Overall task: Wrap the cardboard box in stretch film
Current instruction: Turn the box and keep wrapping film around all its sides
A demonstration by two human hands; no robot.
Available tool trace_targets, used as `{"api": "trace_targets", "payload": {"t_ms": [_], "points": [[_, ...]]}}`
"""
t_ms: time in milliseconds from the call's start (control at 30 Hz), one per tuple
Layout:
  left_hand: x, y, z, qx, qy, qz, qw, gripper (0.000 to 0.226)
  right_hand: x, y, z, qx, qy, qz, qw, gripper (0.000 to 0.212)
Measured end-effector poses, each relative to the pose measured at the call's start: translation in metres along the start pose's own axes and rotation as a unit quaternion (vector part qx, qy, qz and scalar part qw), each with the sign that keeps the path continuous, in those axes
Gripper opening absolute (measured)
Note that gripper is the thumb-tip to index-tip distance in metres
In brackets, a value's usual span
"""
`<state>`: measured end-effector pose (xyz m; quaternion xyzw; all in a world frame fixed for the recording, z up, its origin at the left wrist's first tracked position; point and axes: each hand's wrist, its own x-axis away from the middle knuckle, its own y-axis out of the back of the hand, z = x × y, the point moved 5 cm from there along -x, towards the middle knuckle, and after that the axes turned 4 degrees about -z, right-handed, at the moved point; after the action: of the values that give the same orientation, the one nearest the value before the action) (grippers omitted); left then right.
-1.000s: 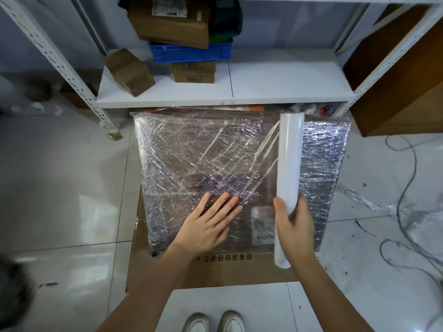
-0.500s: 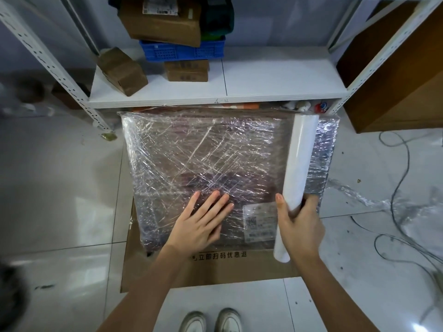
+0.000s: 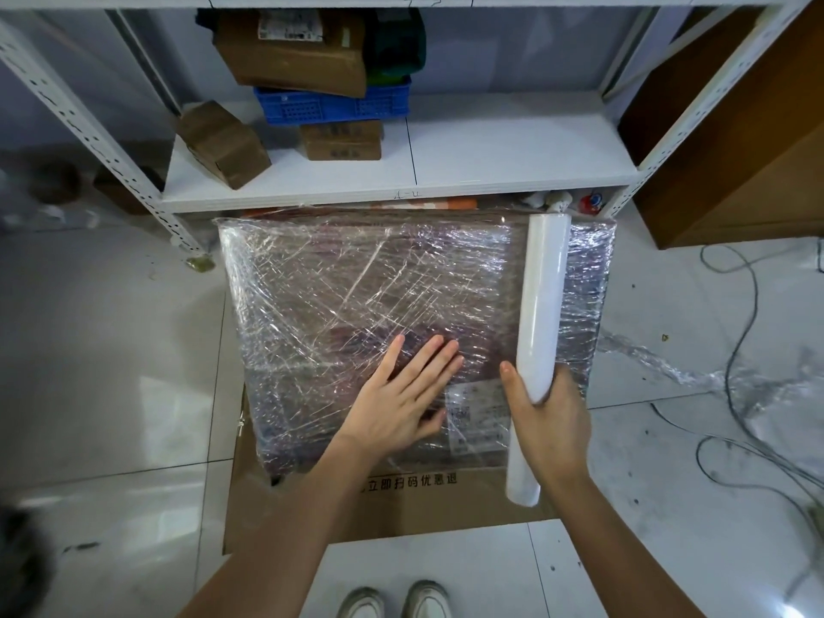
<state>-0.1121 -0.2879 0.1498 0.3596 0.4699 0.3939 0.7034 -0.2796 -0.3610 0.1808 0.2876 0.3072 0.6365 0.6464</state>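
1. Now we press our left hand (image 3: 401, 403) flat, fingers straight, on the film-covered cardboard box (image 3: 392, 305), which lies on flattened cardboard (image 3: 401, 506) before the shelf (image 3: 490, 162).
2. Our right hand (image 3: 550, 421) grips the film roll (image 3: 541, 301) lying along the box's right side.

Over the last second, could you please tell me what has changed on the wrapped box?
The stretch film roll, held in the grip of the right hand, has moved rightward across the top of the cardboard box, towards its right edge, laying film as it goes. The left hand stays pressed flat on the film, fingers spread. The box has not shifted.
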Motion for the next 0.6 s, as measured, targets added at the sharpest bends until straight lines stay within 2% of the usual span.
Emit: {"api": "trace_targets", "payload": {"t_ms": [200, 333, 467, 600], "points": [[0.002, 0.002, 0.000, 0.017, -0.006, 0.006, 1.000, 0.067, 0.007, 0.004, -0.004, -0.069, -0.017, 0.022, 0.997, 0.068], [0.004, 0.003, -0.003, 0.017, -0.003, 0.020, 1.000, 0.066, 0.004, 0.008, -0.005, -0.065, -0.018, 0.014, 0.998, 0.064], [-0.001, 0.018, -0.002, 0.027, -0.001, 0.015, 1.000, 0.062, 0.008, 0.006, -0.009, -0.091, -0.025, 0.012, 0.995, 0.044], [-0.026, 0.045, 0.016, 0.014, 0.032, -0.052, 0.998, 0.055, 0.010, 0.003, -0.018, -0.121, -0.036, 0.016, 0.992, 0.026]]}}
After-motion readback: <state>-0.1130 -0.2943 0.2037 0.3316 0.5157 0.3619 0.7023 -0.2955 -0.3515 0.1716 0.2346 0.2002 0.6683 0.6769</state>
